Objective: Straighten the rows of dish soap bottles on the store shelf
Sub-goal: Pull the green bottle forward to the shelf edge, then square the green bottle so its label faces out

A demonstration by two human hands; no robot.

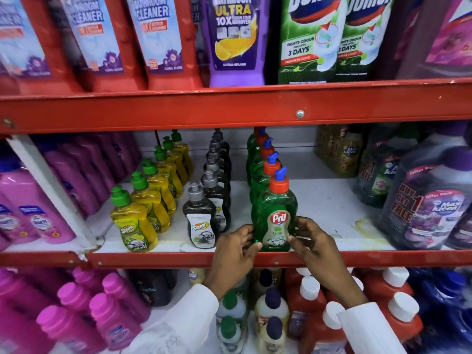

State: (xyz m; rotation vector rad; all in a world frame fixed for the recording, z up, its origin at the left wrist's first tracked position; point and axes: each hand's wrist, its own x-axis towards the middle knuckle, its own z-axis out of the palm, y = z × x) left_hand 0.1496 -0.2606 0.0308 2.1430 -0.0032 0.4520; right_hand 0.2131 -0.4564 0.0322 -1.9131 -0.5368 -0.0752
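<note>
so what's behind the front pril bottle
Behind the front Pril bottle, a row of green bottles with orange caps runs back. Their labels and lower bodies are covered.

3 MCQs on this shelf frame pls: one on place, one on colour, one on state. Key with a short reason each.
1. Where does the front green Pril bottle stand?
A. at the front edge of the middle shelf
B. on the top shelf
C. behind the yellow row

2. What colour are the caps on the yellow Super bottles?
A. red
B. green
C. white

3. What are the hands doing?
A. both rest on the shelf rail
B. only the right hand touches a bottle
C. left hand and right hand hold the front Pril bottle from either side

Key: 1 A, it heads its row just behind the red shelf rail. 2 B, each yellow bottle has a green cap. 3 C, fingers of both hands press its lower sides while it stands upright.
</note>
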